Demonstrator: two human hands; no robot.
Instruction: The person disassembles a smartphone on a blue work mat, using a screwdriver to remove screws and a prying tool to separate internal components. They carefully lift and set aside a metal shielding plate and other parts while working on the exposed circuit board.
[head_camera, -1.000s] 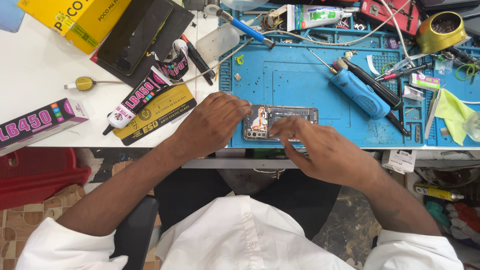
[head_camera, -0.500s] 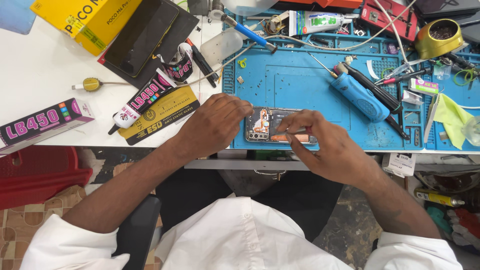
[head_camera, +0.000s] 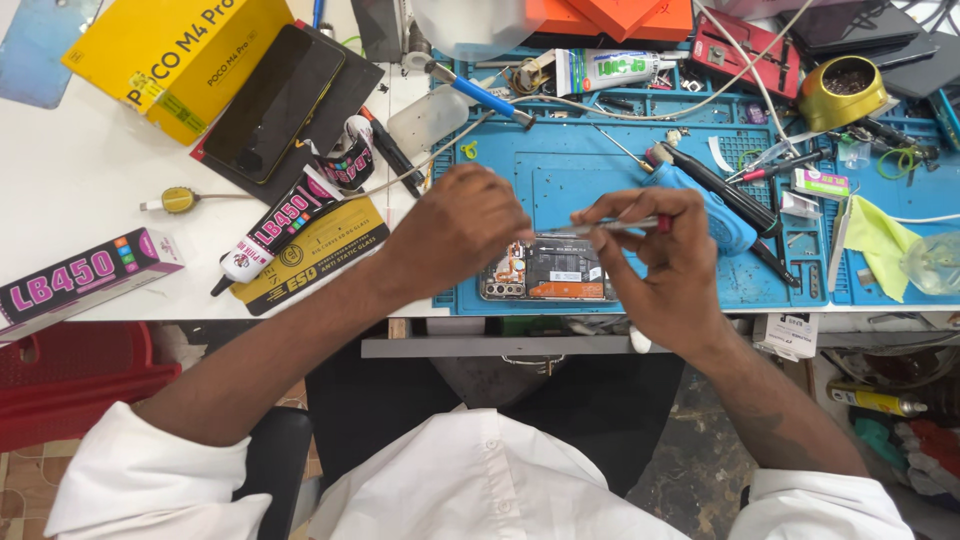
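The step in hand looks like fine work inside an opened phone (head_camera: 545, 270), which lies back-up on the blue mat (head_camera: 600, 170) at the table's near edge; the right hand (head_camera: 665, 265) pinches slim tweezers (head_camera: 610, 226) between closed fingers, tips towards the left hand (head_camera: 455, 230), whose curled fingers meet them above the phone's left end. What they grip is hidden; the next move calls for steady, light placement. The phone shows bare board, black shield and orange strip.

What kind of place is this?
Most likely a phone repair bench: an opened phone lies on a blue work mat, with glue tubes and a blue electric screwdriver nearby.
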